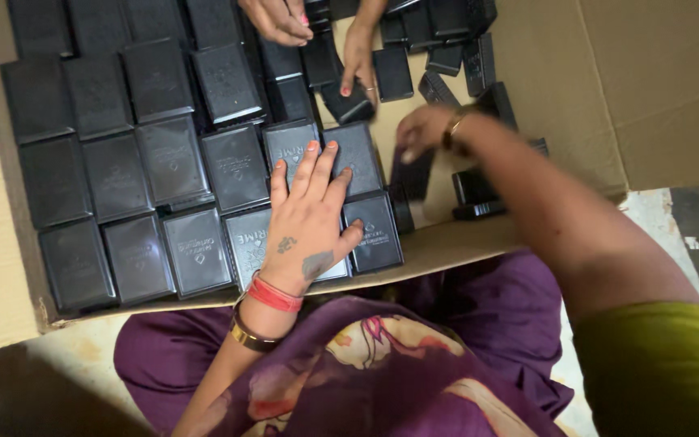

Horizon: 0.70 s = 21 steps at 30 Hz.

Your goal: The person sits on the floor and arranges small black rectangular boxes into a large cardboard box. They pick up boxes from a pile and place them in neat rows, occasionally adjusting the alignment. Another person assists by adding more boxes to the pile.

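Observation:
My left hand (309, 214) lies flat with fingers spread on the small black boxes (171, 162) that are packed in rows inside a big cardboard carton (446, 247). It holds nothing and presses on the near-right boxes. My right hand (421, 131) reaches into the carton's right part, blurred, with fingers curled just above an upright black box (414, 178). Its grip is unclear.
Another person's two hands (278, 20) (359, 61) work at the carton's far side, one touching a loose black box (349, 103). More loose black boxes (479, 190) lie jumbled at the right. A carton flap (657, 89) stands at the right. My purple-clothed lap (479, 316) is below.

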Each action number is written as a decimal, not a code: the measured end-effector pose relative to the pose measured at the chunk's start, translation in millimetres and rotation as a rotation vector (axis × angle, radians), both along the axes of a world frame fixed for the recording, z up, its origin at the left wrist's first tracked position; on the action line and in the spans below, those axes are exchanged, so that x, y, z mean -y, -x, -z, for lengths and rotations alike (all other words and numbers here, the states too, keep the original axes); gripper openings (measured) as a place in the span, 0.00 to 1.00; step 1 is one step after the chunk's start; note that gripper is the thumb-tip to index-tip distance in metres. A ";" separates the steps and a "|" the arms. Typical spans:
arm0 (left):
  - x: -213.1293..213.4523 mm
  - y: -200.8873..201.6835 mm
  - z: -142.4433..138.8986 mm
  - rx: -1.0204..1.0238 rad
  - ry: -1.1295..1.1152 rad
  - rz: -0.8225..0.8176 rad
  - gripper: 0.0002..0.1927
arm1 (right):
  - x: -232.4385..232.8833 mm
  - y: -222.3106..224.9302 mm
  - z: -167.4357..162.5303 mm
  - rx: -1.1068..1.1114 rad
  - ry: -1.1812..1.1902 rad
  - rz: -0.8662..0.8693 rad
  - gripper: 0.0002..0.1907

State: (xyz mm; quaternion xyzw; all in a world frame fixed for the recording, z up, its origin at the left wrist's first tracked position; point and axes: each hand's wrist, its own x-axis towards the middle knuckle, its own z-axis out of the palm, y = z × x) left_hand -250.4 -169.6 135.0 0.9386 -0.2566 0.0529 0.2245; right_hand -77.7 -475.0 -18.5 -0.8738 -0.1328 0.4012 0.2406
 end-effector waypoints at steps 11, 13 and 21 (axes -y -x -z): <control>0.4 -0.9 -2.0 -0.035 -0.009 -0.006 0.36 | -69.2 21.9 31.5 0.544 0.443 0.092 0.16; 1.3 -1.9 -2.6 -0.043 -0.007 -0.003 0.37 | -39.1 10.6 8.8 0.826 0.419 0.246 0.21; 6.3 -2.5 -10.2 -0.006 -0.016 -0.024 0.35 | 20.5 -22.1 -7.4 0.529 0.462 0.528 0.22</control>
